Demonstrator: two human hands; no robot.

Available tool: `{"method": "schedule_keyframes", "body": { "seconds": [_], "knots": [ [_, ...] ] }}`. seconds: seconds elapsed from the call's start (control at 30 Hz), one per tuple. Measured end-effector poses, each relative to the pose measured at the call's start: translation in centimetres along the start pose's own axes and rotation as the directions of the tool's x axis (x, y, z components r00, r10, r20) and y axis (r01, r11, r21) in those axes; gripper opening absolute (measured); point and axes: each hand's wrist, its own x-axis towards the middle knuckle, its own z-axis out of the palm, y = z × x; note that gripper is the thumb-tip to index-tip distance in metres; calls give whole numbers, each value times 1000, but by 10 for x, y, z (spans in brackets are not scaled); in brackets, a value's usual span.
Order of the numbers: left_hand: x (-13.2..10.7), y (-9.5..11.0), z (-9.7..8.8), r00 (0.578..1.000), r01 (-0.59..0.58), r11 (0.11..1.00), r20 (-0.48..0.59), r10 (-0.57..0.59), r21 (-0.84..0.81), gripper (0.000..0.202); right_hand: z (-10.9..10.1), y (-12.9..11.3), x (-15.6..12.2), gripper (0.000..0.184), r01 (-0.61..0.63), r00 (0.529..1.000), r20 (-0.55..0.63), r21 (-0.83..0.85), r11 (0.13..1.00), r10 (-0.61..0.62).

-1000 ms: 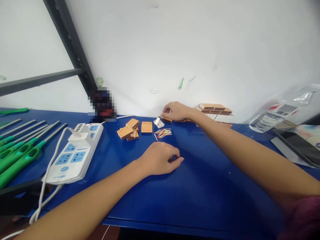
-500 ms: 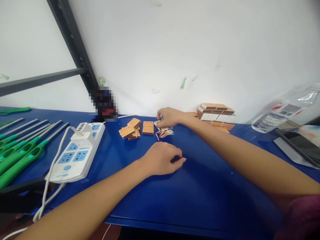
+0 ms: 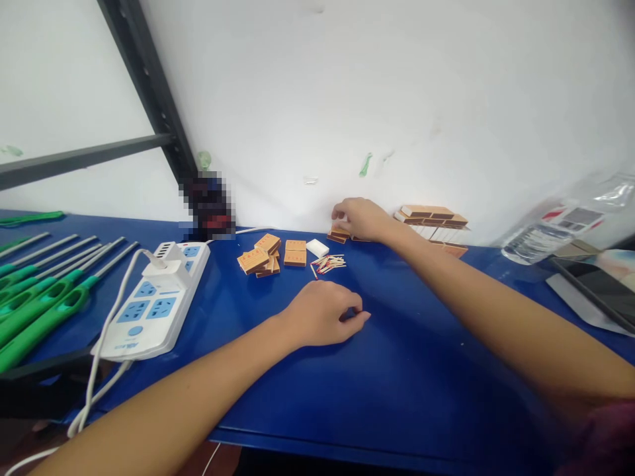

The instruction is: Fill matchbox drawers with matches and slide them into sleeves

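My right hand reaches to the back of the table by the wall. Its fingertips are bent down onto an orange matchbox, partly hidden by the hand. My left hand rests on the blue tabletop with loosely curled fingers, the thumb apart and nothing in it. Between the hands are a small pile of loose red-tipped matches and a white matchbox tray. Two matchboxes lie side by side just left of the tray. Further left is a messy heap of matchboxes.
Right of my right hand, a structure of matchboxes with upright matches stands by the wall. A plastic bottle and a dark phone-like device are at far right. Left are a power strip, green-handled lighters and a metal frame.
My right hand has moved away from the white tray, rightward and back to a matchbox by the wall. The tray now lies uncovered beside the matches. My left hand stays put.
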Motion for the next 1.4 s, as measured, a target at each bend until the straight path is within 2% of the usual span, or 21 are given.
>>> {"method": "schedule_keyframes", "body": {
  "seconds": [0.13, 0.27, 0.43, 0.6, 0.7, 0.8, 0.87, 0.9, 0.97, 1.07, 1.2, 1.4],
  "knots": [
    [0, 0, 0, 1000, 14, 1000, 7, -14, -2, 26, 0, 2, -3, 31, 18, 1000, 27, -68, 998, -16],
    [0, 0, 0, 1000, 10, 1000, -3, -10, -2, 24, 11, -6, -4, 43, 78, 996, 54, -157, 984, -70],
    [0, -1, 1, 1000, 2, 1000, -2, -2, 5, 25, 25, -11, -5, 25, 147, 987, 95, -218, 965, -129],
    [0, 0, 1, 1000, 13, 1000, 15, -13, 9, 25, 19, -13, -9, 23, 174, 984, 87, -217, 961, -158],
    [0, 0, 1, 1000, 9, 1000, 8, -9, 4, 24, 11, -35, -8, 29, 226, 974, 15, -136, 964, -227],
    [1, 0, 0, 1000, 1, 1000, 7, -2, 10, 24, 1, -71, 1, 35, 356, 934, -67, 100, 929, -351],
    [1, 0, -1, 1000, -4, 1000, 16, 4, 18, 25, -6, -94, 11, 45, 420, 904, 16, 156, 894, -427],
    [1, 0, -1, 1000, -7, 1000, 19, 7, 20, 25, -10, -104, 16, 48, 390, 909, 96, 150, 908, -406],
    [1, 0, -2, 1000, -11, 1000, 23, 10, 24, 25, -15, -117, 26, 41, 270, 914, 286, 101, 958, -288],
    [1, 0, -1, 1000, -13, 1000, 14, 13, 24, 25, -16, -121, 33, 28, 181, 890, 414, 62, 982, -190],
    [1, 0, 1, 1000, -21, 999, 19, 20, 31, 27, -8, -114, 32, 29, 179, 872, 449, 81, 981, -196],
    [1, -1, 0, 1000, -15, 1000, 7, 15, 27, 25, 0, -108, 25, 39, 182, 899, 389, 80, 980, -199]
  ]
}}
